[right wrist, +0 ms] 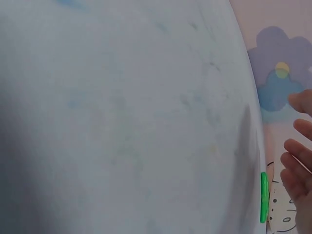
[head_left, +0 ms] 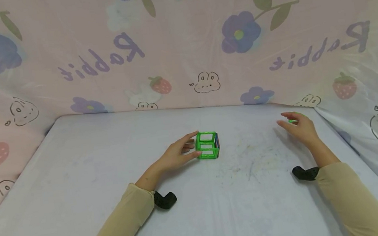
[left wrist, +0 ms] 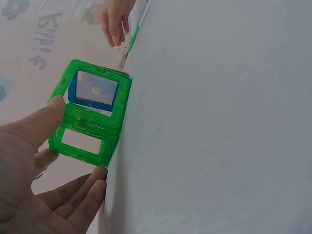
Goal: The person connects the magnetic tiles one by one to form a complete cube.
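Note:
A small block built of green magnetic tiles stands near the middle of the table, with blue and reddish edges on its right side. My left hand holds it from the left, thumb at the near corner and a finger at the far corner. In the left wrist view, a blue-framed tile shows through the window of the green frame. Over at the right, my right hand is held above the table with fingers slightly bent and apart. A green tile lies flat by it, partly hidden behind its fingers in the head view.
A white-covered table spreads under both hands, with faint coloured smudges right of the block. Patterned cloth rises along its back and sides. Each sleeve cuff carries a black wrist device.

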{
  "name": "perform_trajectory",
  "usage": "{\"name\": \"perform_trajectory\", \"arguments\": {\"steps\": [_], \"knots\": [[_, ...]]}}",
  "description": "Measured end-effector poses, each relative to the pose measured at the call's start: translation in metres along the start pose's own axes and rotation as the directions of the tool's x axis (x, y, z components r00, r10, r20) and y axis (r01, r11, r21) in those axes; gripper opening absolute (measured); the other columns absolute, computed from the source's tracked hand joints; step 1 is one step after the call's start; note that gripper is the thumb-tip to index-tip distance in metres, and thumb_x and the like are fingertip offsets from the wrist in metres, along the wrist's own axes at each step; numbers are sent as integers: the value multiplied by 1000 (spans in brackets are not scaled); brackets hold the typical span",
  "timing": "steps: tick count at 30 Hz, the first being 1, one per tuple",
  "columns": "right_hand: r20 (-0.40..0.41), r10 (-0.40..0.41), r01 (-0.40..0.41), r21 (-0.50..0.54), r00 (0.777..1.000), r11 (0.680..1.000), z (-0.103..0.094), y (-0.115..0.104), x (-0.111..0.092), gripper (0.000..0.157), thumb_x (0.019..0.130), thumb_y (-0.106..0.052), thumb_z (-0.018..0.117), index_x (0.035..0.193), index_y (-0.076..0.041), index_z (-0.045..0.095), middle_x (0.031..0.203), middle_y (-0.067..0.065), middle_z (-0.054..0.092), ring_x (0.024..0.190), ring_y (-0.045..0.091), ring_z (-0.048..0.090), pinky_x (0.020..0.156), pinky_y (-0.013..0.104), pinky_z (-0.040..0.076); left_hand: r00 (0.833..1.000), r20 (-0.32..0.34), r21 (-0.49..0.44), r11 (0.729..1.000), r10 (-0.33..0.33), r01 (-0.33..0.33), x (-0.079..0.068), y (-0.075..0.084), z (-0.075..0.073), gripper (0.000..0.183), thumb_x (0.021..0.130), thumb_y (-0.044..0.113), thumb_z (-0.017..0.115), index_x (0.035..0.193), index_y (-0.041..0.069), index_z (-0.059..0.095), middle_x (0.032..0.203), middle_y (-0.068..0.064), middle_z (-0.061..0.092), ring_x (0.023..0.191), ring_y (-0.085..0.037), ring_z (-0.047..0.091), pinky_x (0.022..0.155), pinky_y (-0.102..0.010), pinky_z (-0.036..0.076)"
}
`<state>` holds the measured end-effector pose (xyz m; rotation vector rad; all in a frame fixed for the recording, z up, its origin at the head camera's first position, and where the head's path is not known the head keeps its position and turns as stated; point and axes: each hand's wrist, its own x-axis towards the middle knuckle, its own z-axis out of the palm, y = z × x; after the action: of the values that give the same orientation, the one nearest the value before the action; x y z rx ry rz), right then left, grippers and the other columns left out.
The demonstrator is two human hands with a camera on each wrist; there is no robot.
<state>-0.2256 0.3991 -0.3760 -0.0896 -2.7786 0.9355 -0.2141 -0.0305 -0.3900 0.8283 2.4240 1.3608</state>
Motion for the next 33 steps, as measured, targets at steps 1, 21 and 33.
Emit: {"name": "perform_trajectory", "arguments": {"steps": [1, 21, 33], "knots": [[-6, 7, -7, 0, 1000, 1000, 0, 1, 1, 55, 95, -35, 58, 132, 5, 51, 133, 33, 47, 120, 49, 46, 100, 60, 37, 1000, 0, -2, 1000, 1, -1, 0, 0, 0, 69, 92, 24, 66, 151, 15, 31, 141, -16, 48, 125, -29, 53, 105, -34, 43], [-28, 110, -112, -69, 994, 991, -6, 21, 19, 57, 96, -32, 56, 134, 9, 46, 138, 37, 37, 128, 54, 32, 105, 63, 26, 1000, 3, -9, 1000, -4, 4, 0, -2, -1, 69, 92, 26, 65, 151, 17, 31, 142, -16, 47, 125, -29, 52, 106, -35, 42], [16, 188, -185, -118, 982, 976, -5, 40, 25, 72, 95, -35, 55, 146, 7, 27, 146, 38, 25, 131, 56, 26, 103, 69, 19, 1000, 2, -1, 1000, 3, -3, 1, -5, 0, 68, 92, 26, 66, 151, 17, 31, 142, -17, 47, 124, -28, 53, 106, -36, 42]]}}
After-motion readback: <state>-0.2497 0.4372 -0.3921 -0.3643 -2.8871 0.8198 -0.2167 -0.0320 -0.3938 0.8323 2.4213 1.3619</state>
